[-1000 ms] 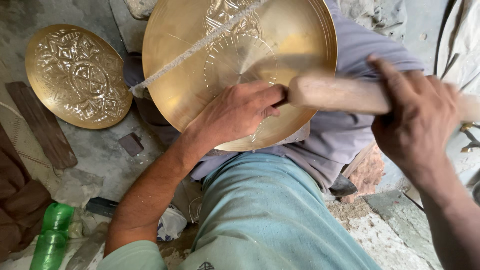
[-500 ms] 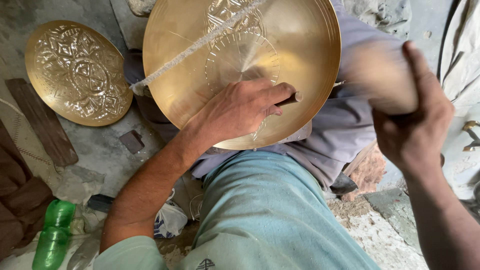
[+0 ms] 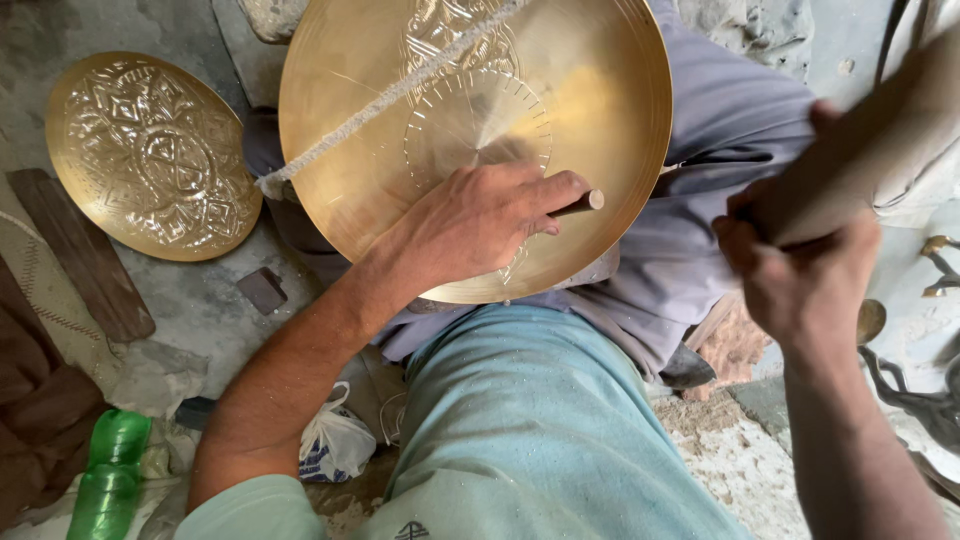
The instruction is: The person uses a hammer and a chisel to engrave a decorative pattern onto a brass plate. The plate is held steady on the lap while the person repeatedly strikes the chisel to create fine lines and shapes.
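Punch [image 3: 580, 203] pinched in left hand [image 3: 480, 225], fingers closed, tip on brass plate [image 3: 590, 110] across lap. Right hand [image 3: 800, 270] fisted round raised wooden mallet [image 3: 870, 160]. Risk: mallet off-line, glancing blow, knuckles hit or punch skids, scars plate.

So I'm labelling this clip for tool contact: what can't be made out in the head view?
- Punch: only its blunt end shows; the left hand hides its tip and where it meets the brass plate.
- Mallet: motion-blurred, its head cut off by the right edge above the right hand.
- Plate's top rim: cut off by the top edge.
- Green bottle: its base is cut off by the bottom edge.
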A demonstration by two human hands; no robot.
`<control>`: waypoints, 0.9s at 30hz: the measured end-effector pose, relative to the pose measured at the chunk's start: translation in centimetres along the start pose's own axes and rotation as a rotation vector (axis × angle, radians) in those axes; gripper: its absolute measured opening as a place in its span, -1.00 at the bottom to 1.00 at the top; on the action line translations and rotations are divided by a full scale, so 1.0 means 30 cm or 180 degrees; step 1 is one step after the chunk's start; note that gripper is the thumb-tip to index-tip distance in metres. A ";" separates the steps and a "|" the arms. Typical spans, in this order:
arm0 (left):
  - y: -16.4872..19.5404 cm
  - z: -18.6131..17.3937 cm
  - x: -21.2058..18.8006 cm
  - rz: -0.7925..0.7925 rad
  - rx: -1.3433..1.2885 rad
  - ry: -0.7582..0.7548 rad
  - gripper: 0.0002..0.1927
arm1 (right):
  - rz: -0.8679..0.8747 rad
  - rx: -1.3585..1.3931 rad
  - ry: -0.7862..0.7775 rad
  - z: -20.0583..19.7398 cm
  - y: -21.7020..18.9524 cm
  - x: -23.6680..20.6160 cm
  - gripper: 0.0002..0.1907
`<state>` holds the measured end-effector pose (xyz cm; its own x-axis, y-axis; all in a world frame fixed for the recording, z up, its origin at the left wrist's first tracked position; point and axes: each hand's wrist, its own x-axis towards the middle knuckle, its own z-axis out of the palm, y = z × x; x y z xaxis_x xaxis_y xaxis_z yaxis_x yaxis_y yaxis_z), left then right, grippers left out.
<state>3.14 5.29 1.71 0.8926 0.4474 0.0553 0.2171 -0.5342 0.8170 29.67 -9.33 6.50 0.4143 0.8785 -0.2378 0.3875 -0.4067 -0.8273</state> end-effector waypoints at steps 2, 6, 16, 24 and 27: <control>-0.005 -0.003 0.000 0.0003 0.0036 0.0013 -0.65 | -0.1236 -0.1791 0.0225 0.009 -0.015 0.016 -0.21; -0.008 0.000 0.001 0.0036 0.0056 -0.0048 -0.63 | 0.0028 0.0096 0.0278 0.018 -0.041 0.010 -0.10; -0.020 0.013 0.005 0.0029 0.0006 -0.0118 -0.66 | -0.0698 -0.2321 0.0041 0.028 -0.010 -0.009 -0.19; -0.018 0.012 0.009 0.0044 -0.0031 -0.0071 -0.64 | -0.1534 -0.2352 0.0371 0.026 -0.024 0.004 -0.27; -0.019 0.007 0.010 0.0041 0.0016 -0.0102 -0.64 | 0.0479 0.1104 0.0467 0.026 -0.018 0.001 -0.07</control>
<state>3.36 5.57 1.14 0.9076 0.4172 0.0473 0.2074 -0.5434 0.8134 28.83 -8.90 6.55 0.5681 0.7604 -0.3149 0.0232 -0.3973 -0.9174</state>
